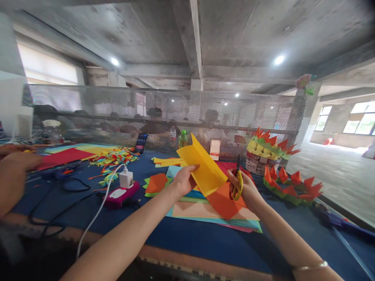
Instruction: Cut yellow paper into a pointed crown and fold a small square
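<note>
My left hand [185, 181] grips a folded sheet of yellow paper [207, 168] by its lower left side, thumb on top. The paper is raised above the table and tilted. Just to its right, my right hand [245, 185] has its fingers in the yellow handles of a pair of scissors [238, 183]. The dark blades point up and stand apart from the paper; whether they are spread I cannot tell. Beneath both hands lies a stack of coloured sheets [215, 216], with an orange sheet [228, 203] on top.
Orange and green paper squares [156, 184] lie left of the stack. A purple power strip [121, 195] with a white charger [126, 178] and cables is farther left, near a co-worker's hands [22, 160]. Folded-paper rings [293, 187] and a glue gun [342, 222] lie right. A perforated screen [175, 105] stands behind.
</note>
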Motion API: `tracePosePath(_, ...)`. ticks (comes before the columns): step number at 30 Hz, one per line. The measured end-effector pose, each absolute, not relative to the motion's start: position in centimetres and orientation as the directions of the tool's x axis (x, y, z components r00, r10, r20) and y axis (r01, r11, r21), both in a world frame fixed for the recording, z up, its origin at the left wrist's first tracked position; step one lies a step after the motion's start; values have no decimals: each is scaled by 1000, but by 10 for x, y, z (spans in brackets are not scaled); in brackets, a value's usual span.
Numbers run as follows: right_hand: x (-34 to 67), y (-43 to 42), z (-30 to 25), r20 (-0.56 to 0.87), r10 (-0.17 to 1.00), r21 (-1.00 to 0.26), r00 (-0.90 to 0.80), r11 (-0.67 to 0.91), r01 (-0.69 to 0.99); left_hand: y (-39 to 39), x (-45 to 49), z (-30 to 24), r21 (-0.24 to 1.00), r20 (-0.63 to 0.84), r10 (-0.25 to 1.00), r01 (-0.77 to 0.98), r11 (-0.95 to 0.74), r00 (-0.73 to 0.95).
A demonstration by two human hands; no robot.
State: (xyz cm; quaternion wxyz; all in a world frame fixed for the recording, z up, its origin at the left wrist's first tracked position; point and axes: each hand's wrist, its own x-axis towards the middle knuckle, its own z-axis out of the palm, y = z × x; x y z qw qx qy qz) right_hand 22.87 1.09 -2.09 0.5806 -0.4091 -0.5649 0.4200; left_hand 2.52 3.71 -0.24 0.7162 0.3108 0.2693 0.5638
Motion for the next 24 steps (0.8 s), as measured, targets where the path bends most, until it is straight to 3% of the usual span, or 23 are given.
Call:
tracePosePath(7,233,14,-26,392,912,-920,-120,386,-68,36,25,3,691,-55,985,-706,155,162)
tracePosePath(13,232,10,-28,376,899,-919,-226,393,32,39,24,-1,713,-32,985,-686,143,172)
tracePosePath(24,230,12,-30,344,922,-938,-176,347,-16,46,23,-7,736,109,982,-676,23,151)
